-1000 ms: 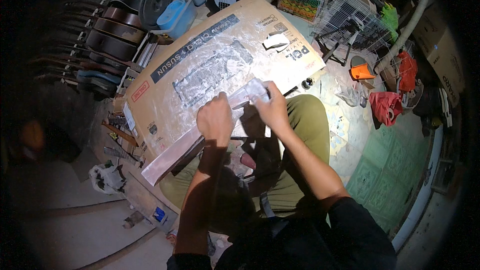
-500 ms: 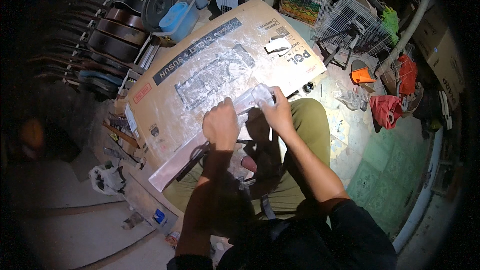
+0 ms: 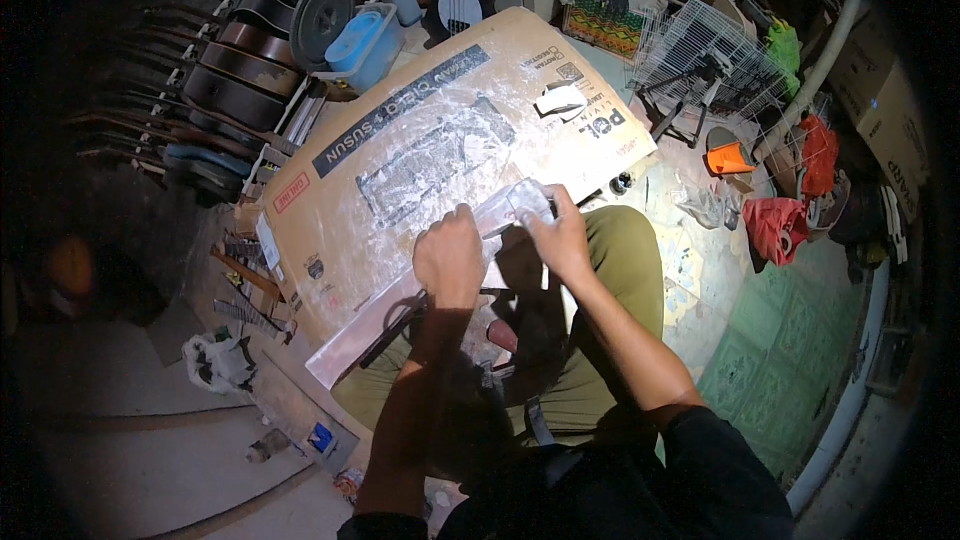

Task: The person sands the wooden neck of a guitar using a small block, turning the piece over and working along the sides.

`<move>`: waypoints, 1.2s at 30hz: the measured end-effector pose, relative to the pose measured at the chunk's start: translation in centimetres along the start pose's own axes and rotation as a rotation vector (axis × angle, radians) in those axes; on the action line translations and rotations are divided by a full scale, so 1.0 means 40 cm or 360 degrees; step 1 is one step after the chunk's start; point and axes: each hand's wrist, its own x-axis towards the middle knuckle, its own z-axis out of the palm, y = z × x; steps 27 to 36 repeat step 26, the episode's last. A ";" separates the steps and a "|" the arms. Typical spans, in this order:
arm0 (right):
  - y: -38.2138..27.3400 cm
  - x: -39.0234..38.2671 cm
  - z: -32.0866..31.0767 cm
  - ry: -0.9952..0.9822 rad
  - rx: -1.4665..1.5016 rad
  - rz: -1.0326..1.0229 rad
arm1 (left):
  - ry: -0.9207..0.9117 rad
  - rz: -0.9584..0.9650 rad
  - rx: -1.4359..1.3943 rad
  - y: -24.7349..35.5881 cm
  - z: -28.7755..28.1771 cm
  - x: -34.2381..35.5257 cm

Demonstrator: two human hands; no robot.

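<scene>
A long, flat, pinkish-white bar (image 3: 365, 338) lies slantwise over my lap, its lower end to the left and its upper end to the right. My left hand (image 3: 447, 258) is closed round the middle of it, knuckles up. At the upper right end my right hand (image 3: 560, 238) pinches a pale grey, dusty piece (image 3: 528, 202) against the bar, thumb on the near side. Whether that piece is a folded sheet or part of the bar I cannot tell. Beyond both hands, a large cardboard sheet (image 3: 345, 225) smeared with white powder lies flat.
A small white object (image 3: 560, 100) rests on the cardboard's far right. Several guitars (image 3: 245, 70) stand in a row at the left, near a blue tub (image 3: 365, 45). A wire cage (image 3: 700, 50), an orange item (image 3: 728, 158) and red cloth (image 3: 775, 225) lie at the right.
The whole scene has shifted slightly down in the view. Both hands keep their grips, with little visible movement along the bar.
</scene>
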 end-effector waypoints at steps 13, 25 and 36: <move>-0.007 -0.046 0.010 0.0106 -0.0278 -0.0300 | 0.0003 0.0019 0.0022 0.011 -0.003 -0.005; -0.062 -0.119 0.036 -0.0032 -0.0717 -0.0616 | 0.0035 -0.0031 0.0021 -0.005 0.002 -0.005; -0.073 -0.129 0.027 -0.0061 -0.0713 -0.0719 | 0.0026 -0.0038 0.0033 -0.005 0.005 -0.011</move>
